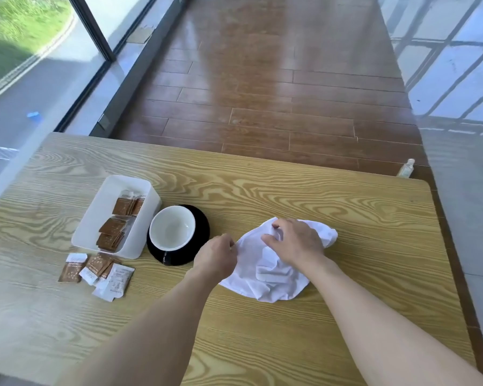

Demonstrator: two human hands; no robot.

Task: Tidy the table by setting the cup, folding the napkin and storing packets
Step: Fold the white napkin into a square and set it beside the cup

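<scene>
A crumpled white napkin (273, 274) lies on the wooden table (318, 207), right of centre. My left hand (216, 256) pinches its left edge. My right hand (293, 242) rests on top of it with fingers gripping the cloth near its far edge. A white cup (172, 228) stands upright on a black saucer (198, 218) just left of the napkin. A white box (106, 196) at the left holds several brown packets (112, 227). More brown and white packets (101, 270) lie loose on the table in front of the box.
The table's far edge borders a brown wooden floor (262, 79). A small clear bottle (406, 168) stands beyond the far right corner. A glass wall (39, 65) runs along the left side.
</scene>
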